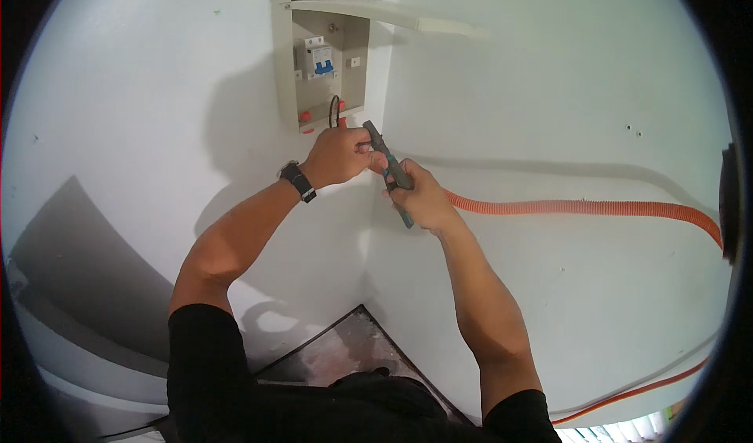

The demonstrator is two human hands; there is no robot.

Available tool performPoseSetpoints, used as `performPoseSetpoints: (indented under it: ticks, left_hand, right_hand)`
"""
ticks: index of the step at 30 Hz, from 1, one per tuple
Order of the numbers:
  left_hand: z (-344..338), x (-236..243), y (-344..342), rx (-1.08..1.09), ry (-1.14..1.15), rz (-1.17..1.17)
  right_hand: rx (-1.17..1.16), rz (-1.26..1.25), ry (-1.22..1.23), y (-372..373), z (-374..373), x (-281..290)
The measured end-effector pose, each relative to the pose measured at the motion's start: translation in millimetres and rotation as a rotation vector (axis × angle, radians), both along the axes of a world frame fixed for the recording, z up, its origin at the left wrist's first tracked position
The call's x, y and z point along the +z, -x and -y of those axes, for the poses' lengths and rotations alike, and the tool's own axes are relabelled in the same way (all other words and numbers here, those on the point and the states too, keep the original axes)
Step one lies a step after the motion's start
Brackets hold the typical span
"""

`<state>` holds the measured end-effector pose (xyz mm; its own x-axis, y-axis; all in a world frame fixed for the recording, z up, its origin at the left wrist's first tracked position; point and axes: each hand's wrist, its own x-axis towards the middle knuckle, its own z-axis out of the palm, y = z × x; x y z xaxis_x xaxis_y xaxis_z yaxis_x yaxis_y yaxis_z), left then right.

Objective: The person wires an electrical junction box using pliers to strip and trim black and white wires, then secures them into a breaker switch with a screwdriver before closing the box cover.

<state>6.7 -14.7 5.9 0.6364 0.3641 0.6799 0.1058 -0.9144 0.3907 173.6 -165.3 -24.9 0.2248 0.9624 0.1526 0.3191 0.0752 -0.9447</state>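
Currently: both hands work at the lower edge of a small wall box, in the corner where two white walls meet.
Left hand [339, 154]: closed around a thin dark wire [333, 112] where it loops down out of the box; the grip sits right below the box, probably to keep the wire end steady. A black watch [298, 181] is on this wrist.
Right hand [420, 198]: wrapped around the handles of a pair of pliers [390, 167], held narrow; the tool's nose points up and left toward the left hand's fingers, so tool and wire end meet there. Whether the tip bites the wire, I cannot tell.
Wall box [321, 63]: cover swung up and out, leaving the inside open to reach. A white switch with blue levers [320, 57] sits high inside; red fittings [305, 116] show along the bottom.
Orange ribbed hose [580, 207]: runs along the right wall from behind the right hand toward the far right.
Floor [353, 349]: dark patch below the corner.
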Motion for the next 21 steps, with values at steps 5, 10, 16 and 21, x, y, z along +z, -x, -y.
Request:
performPoseSetpoints:
  ticks: [5,10,16,21]
  left_hand:
    - [-8,2,-11,0.041,0.007,-0.011]
    - [31,25,-48,-0.105,0.663,0.118]
    - [25,32,-5,0.062,0.013,-0.090]
    - [4,17,-2,-0.159,0.053,-0.008]
  right_hand:
    - [0.020,0.026,-0.067,3,3,-1]
    - [-0.169,-0.315,-0.174,22,-18,-12]
    - [-0.047,-0.344,-0.141,17,22,-6]
    - [-0.075,-0.461,-0.158,16,24,4]
